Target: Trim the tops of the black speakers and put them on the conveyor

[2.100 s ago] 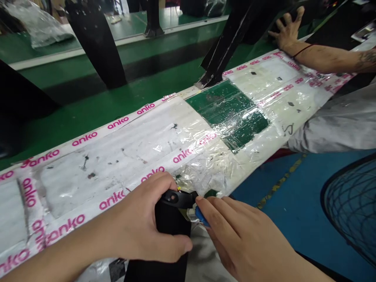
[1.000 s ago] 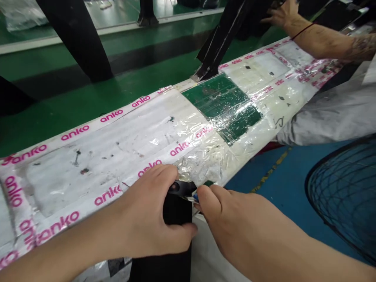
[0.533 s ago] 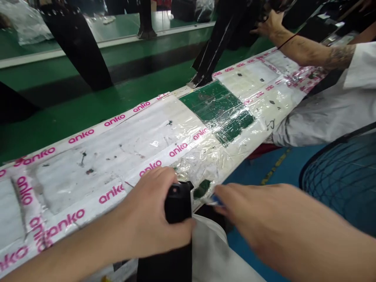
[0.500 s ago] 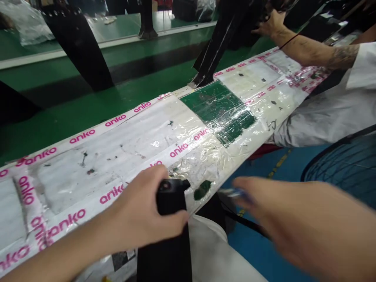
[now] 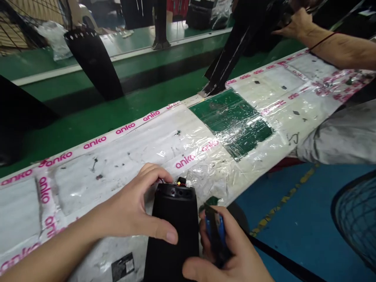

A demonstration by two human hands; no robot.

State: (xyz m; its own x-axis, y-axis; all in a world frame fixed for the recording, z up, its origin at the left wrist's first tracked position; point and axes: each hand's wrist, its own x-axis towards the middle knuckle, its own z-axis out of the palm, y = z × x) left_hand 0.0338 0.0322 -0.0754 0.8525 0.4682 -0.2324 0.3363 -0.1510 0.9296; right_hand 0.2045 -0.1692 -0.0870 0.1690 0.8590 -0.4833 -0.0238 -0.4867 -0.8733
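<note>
Green matting (image 5: 88,117) runs behind a long bench (image 5: 123,156), its white top covered in clear film and pink-lettered "anko" tape, with a dark green patch (image 5: 232,125) sealed under the film. To the right lies a blue floor (image 5: 293,196) with a yellow line, beside the wire guard of a fan (image 5: 355,223). Beyond the bench, tall black tapered forms (image 5: 94,66) stand upright. At upper right, a co-worker's hand (image 5: 296,25), with a red cord at the wrist, spreads against a dark form, and grey cloth (image 5: 337,137) lies along the far end of the bench.

Nearest the camera, a black housing (image 5: 173,239) stands upright against the bench's near edge, its lower part dropping below that edge. The left hand (image 5: 129,207) cups its upper end, fingers curled behind the rim and thumb pressed to the side, clamped firmly on it. The right hand (image 5: 226,250) sits just beside it, fingers closed around a blue-and-black tool (image 5: 216,235); the tool's tip cannot be made out. Tiny yellow and red wires (image 5: 179,181) show at the rim.

That high hold, braced by the thumb, looks well suited to keeping the housing from rocking, and the tool sits safely clear of the wires.
</note>
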